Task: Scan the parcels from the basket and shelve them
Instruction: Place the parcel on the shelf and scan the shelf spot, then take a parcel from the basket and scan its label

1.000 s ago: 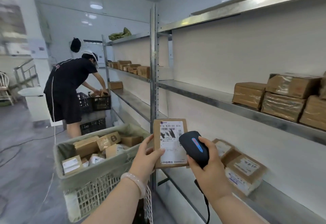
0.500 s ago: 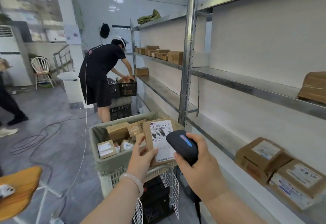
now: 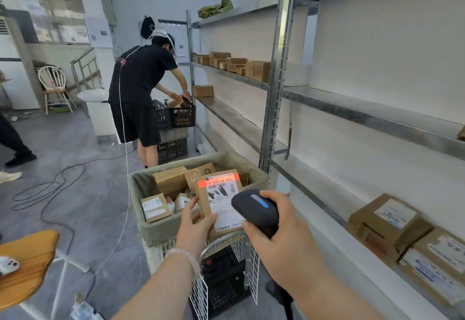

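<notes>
I see my left grip [image 3: 196, 221] holding a flat brown parcel [image 3: 214, 215] upright over the near right corner of the basket [image 3: 161, 229]; the thumb lies on the lower front of the parcel and the fingers curl at its left edge; a pale bracelet [image 3: 186, 256] sits on that wrist. My right grip [image 3: 281, 231] is wrapped round a black scanner [image 3: 254, 209] with a blue button on top; its nose points at the parcel's white label [image 3: 222, 201]; a red band of light [image 3: 217, 177] crosses the top of that label over the printed code. The scanner sits just beside the parcel's lower right corner; I cannot tell whether they touch.

The basket is lined in grey-green cloth and rests on a white wire cart [image 3: 241, 251]; inside lie more brown parcels [image 3: 154, 207] with white labels, some flat, some tilted. Metal shelving [image 3: 314, 188] runs along my right; its lowest shelf carries labelled cartons [image 3: 387, 221] at the far right, set close together; a farther bay holds a row of small cartons [image 3: 234, 64]. Beside that bay another person [image 3: 141, 88] in black bends over a black crate [image 3: 182, 115]; cables [image 3: 50, 188] loop across the grey floor on my left; an orange seat [image 3: 25, 261] shows at the lower left.
</notes>
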`<state>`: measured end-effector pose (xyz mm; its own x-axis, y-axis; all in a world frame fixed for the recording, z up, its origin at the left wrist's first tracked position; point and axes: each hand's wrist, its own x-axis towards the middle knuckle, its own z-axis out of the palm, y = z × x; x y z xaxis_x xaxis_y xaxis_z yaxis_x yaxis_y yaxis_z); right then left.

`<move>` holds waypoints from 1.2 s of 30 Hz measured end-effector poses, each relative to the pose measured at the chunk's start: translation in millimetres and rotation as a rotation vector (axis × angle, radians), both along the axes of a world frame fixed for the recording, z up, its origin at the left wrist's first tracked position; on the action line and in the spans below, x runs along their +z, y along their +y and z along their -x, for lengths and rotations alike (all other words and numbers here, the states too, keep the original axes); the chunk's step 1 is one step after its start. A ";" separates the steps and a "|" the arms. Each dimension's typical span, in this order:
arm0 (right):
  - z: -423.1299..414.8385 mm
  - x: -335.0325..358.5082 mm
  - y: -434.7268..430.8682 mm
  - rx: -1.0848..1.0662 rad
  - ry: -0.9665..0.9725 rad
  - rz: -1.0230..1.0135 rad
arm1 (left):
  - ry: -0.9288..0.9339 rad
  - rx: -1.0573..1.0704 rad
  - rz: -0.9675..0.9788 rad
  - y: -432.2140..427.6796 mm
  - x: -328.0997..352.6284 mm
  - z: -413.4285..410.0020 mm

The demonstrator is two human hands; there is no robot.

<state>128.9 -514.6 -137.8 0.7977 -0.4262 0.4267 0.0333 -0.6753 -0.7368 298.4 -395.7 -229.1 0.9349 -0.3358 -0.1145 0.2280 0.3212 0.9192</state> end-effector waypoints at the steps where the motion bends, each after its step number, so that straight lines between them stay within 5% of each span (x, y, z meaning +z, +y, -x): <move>1: -1.0 0.6 0.6 0.004 0.010 -0.001 | 0.007 0.003 0.003 0.6 -1.3 -2.3; 19: -51.0 -3.4 8.9 -0.009 0.103 -0.006 | 0.077 0.015 -0.055 11.9 -27.9 -61.2; 36: -181.5 -64.4 -53.9 -0.057 0.201 -0.104 | 0.100 0.004 -0.246 -19.8 -29.7 -130.5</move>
